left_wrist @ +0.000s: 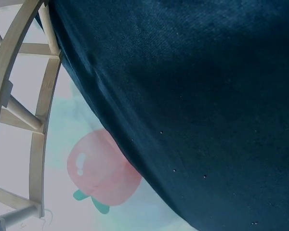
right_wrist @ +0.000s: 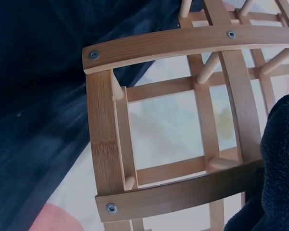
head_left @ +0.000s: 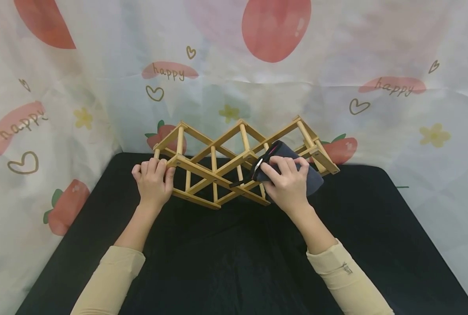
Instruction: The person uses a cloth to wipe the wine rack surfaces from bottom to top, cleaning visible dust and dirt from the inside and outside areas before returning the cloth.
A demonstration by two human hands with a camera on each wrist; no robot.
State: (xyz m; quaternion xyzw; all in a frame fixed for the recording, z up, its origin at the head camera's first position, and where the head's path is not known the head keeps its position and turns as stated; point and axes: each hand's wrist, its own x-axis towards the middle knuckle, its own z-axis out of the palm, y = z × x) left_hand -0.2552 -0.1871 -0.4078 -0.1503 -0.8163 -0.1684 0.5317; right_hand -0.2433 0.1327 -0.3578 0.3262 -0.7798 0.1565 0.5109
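Note:
A light wooden folding lattice rack (head_left: 214,175), made of crossed slats joined by round dowels, stands tilted over the black-covered table. My left hand (head_left: 153,179) grips its left end, fingers over the slats and thumb at the near side. My right hand (head_left: 289,183) holds a dark navy, soft fabric item (head_left: 314,179), rather like a pouch, with a black edge and strap, against the rack's right part. In the right wrist view, fuzzy navy fabric (right_wrist: 284,173) covers some slats at the right edge. The left wrist view shows rack slats (left_wrist: 38,163) but no hand.
Black cloth (head_left: 226,262) covers the table. Behind and at both sides hangs a pale curtain (head_left: 316,65) printed with fruit, hearts and flowers. The rack's far side stands close to the back curtain.

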